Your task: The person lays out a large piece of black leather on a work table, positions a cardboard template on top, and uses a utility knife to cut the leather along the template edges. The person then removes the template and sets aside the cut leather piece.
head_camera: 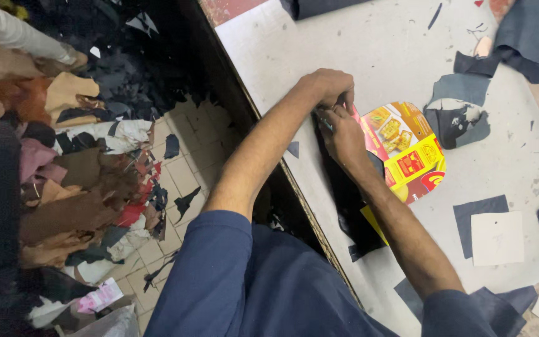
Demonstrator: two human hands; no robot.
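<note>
Cardboard template (407,153), colourful and printed, lies on dark leather (350,206) at the near edge of the worktable (375,43). Left hand (329,87) is clenched at its corner; right hand (343,134) grips a small tool (325,123) there.

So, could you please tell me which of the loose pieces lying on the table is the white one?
It is the square white piece near the table's right edge, overlapping a dark blue piece; the other scraps are grey, blue or black.

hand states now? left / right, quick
Left hand: closed, fingers curled, pressing on the card template.
Right hand: closed on a small tool, at the template's edge.
</note>
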